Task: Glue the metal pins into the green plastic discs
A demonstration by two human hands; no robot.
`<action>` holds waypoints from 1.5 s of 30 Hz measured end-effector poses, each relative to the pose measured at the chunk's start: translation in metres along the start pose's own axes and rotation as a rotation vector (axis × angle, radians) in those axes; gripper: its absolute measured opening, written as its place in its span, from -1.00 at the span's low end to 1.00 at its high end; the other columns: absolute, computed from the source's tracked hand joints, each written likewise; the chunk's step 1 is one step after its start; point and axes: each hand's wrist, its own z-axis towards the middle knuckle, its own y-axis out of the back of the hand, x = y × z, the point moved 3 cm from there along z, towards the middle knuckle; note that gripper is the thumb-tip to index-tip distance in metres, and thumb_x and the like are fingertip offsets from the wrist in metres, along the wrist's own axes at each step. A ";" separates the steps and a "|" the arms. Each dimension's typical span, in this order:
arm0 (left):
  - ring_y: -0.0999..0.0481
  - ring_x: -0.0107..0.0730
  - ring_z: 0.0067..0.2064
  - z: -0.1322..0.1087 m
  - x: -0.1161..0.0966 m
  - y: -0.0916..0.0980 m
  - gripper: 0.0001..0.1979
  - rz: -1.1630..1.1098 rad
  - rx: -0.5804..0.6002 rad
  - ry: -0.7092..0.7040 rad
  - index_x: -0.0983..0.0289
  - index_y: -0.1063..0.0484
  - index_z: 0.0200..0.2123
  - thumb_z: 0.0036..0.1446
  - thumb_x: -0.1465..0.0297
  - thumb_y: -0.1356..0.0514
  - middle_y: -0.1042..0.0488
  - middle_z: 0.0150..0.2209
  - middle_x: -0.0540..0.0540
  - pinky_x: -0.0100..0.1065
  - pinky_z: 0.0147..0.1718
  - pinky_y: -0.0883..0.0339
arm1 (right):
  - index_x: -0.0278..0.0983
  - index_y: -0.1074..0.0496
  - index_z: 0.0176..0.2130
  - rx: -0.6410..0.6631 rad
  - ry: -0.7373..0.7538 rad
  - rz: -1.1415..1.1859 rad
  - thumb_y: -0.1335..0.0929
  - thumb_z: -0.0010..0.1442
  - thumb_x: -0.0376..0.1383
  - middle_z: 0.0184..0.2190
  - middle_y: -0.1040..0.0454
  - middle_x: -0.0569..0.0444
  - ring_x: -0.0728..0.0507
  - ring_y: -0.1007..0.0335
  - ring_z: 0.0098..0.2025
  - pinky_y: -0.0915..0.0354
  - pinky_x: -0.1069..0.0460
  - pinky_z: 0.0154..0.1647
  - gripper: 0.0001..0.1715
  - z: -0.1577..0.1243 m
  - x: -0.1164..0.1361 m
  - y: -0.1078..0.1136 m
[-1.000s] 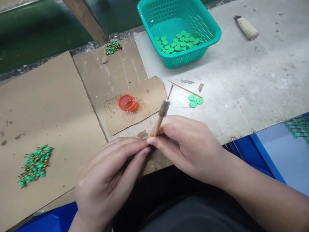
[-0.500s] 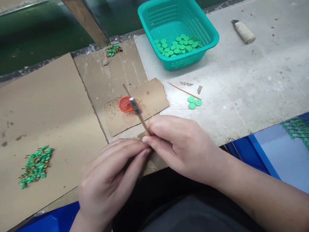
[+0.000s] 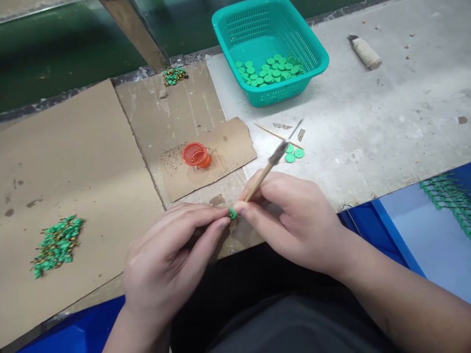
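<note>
My left hand [image 3: 172,257] and my right hand [image 3: 290,220] meet at the near edge of the table, fingertips pinched together. Between them shows a small green piece [image 3: 232,214], held by the left fingertips. My right hand grips a thin wooden-handled brush [image 3: 270,163] that points up and to the right, its dark tip over three loose green discs [image 3: 293,154]. A small orange cup [image 3: 196,155] stands on a cardboard scrap just beyond my hands.
A teal basket [image 3: 316,54] holding several green discs sits at the back. Piles of small green pieces lie at the left [image 3: 57,245] and at the back [image 3: 174,75]. A wooden stick [image 3: 270,132] and a twine roll [image 3: 364,51] lie on the grey table.
The brush swung from pointing left over the orange cup to pointing right toward the loose discs. The green piece between my fingertips now shows. My hands stayed in place.
</note>
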 end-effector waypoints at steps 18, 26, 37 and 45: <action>-0.75 -0.34 -0.11 -0.002 0.002 0.001 -0.81 0.019 -0.014 -0.016 -0.01 -0.69 0.06 0.52 0.44 -0.42 -0.78 -0.07 -0.08 -0.21 0.05 -0.66 | -0.23 -0.51 -0.10 0.030 0.089 -0.049 -0.43 0.67 -0.39 -0.18 -0.63 0.15 -0.04 -0.62 -0.11 -0.50 0.10 0.00 -0.82 -0.002 -0.001 -0.009; -0.77 -0.36 -0.12 0.001 -0.005 -0.001 -0.90 0.041 -0.037 -0.010 -0.01 -0.68 0.00 0.56 0.37 -0.39 -0.79 -0.09 -0.12 -0.26 0.04 -0.69 | -0.24 -0.51 -0.06 0.072 0.090 -0.009 -0.38 0.71 -0.38 -0.17 -0.60 0.12 -0.06 -0.57 -0.12 -0.49 0.06 0.00 -0.82 -0.003 0.001 -0.012; -0.77 -0.42 -0.04 -0.001 0.002 -0.001 -0.83 -0.003 -0.008 0.010 0.02 -0.71 0.03 0.53 0.44 -0.40 -0.79 -0.07 -0.11 -0.34 0.12 -0.62 | -0.18 -0.51 -0.10 0.044 0.036 0.038 -0.39 0.66 -0.38 -0.19 -0.65 0.12 -0.09 -0.63 -0.15 -0.56 0.02 -0.05 -0.81 -0.002 0.003 -0.013; -0.77 -0.38 -0.25 0.004 -0.011 0.024 -0.91 -0.439 -0.055 0.415 0.08 -0.80 -0.19 0.43 0.33 -0.45 -0.78 -0.20 0.03 -0.50 -0.27 -0.65 | -0.19 -0.58 -0.15 -0.110 -0.409 0.247 -0.50 0.58 -0.21 -0.30 -0.76 0.09 -0.12 -0.80 -0.25 -0.67 0.05 -0.16 -0.82 -0.016 -0.011 0.017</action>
